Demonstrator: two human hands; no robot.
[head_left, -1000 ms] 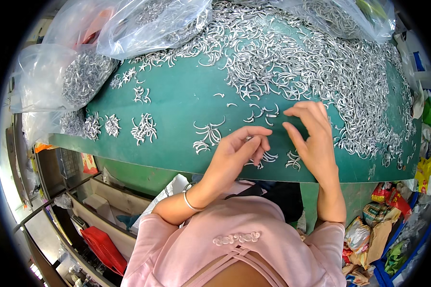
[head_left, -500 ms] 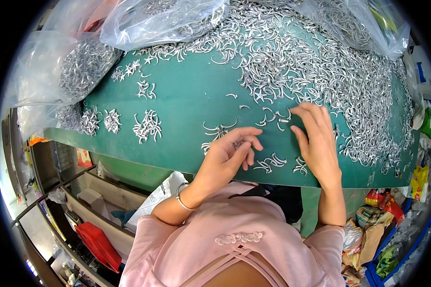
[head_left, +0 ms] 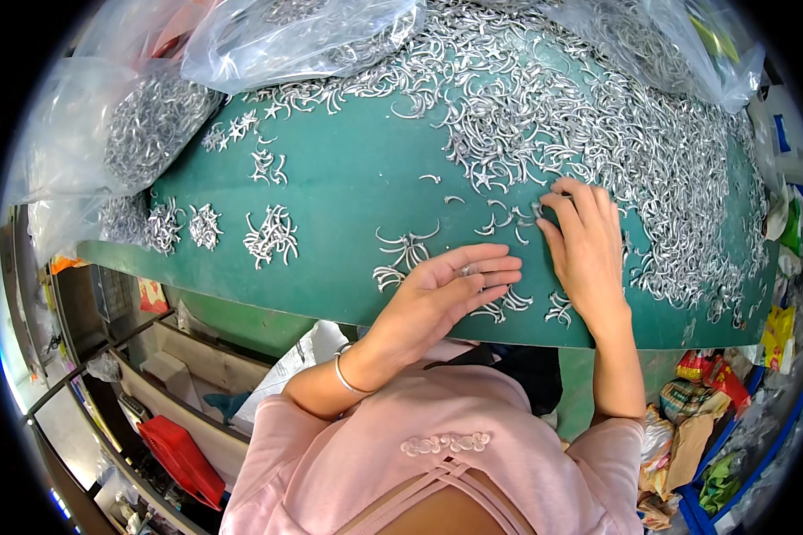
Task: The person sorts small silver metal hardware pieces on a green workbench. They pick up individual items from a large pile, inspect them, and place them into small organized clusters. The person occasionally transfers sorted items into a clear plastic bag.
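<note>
My left hand (head_left: 455,283) is cupped low over the green table, its fingers long and close together. Small silver metal pieces (head_left: 469,270) show partly between its fingers and palm; how many is hidden. My right hand (head_left: 587,245) has thumb and forefinger bent around one small curved metal piece (head_left: 536,209), slightly blurred. Beside those fingertips lie several loose curved metal pieces (head_left: 504,217). Small clusters of the same pieces (head_left: 513,301) sit under and beside my left hand, and another cluster (head_left: 558,309) lies by my right wrist.
A large heap of curved metal pieces (head_left: 598,134) covers the table's (head_left: 330,178) far and right side. Small piles (head_left: 271,236) stand at left. Clear plastic bags of pieces (head_left: 152,125) line the back and left edges. A red basket (head_left: 183,459) is below left.
My left hand has straightened its fingers and moved slightly right and down. My right hand's fingers have drawn in around a small metal piece near the heap.
</note>
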